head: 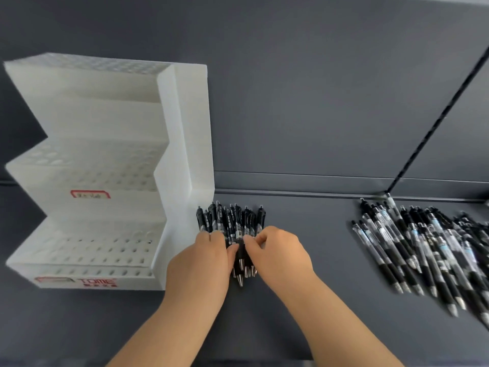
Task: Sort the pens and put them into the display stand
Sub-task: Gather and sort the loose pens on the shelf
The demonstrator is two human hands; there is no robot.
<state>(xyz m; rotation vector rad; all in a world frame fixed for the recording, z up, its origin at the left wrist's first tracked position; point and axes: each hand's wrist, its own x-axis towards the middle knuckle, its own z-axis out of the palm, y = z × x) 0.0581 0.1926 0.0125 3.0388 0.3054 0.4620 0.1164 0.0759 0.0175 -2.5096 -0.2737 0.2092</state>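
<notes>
Your left hand [201, 258] & right hand [275, 252] meet near the ctr of the dark grey worktop [304, 308], both on the bunch of black pens [230, 221]. Left-hand fingers curl round the bunch from its left side, right-hand fingers from its right. Thumbs & fingertips close in on the barrels at mid-length, so both hands grip it.

The bunch rests on the worktop, clicker ends pointing away from you, metal tips toward you & poking out below your hands. It sits just right of the white display stand [105, 168], w/ the nearest pen close beside the stand's side wall.

The stand has 3 stepped tiers w/ rows of round holes. There's a red-framed label [90, 194] on the mid step & red "TOME" lettering [97, 282] on the bottom front edge.

Well apart on your right is a loose pile of clear-barrel pens [423, 247] w/ black grips, fanned out, tips toward you, some running past the frame edge. A grey back panel [317, 102] stands behind.
</notes>
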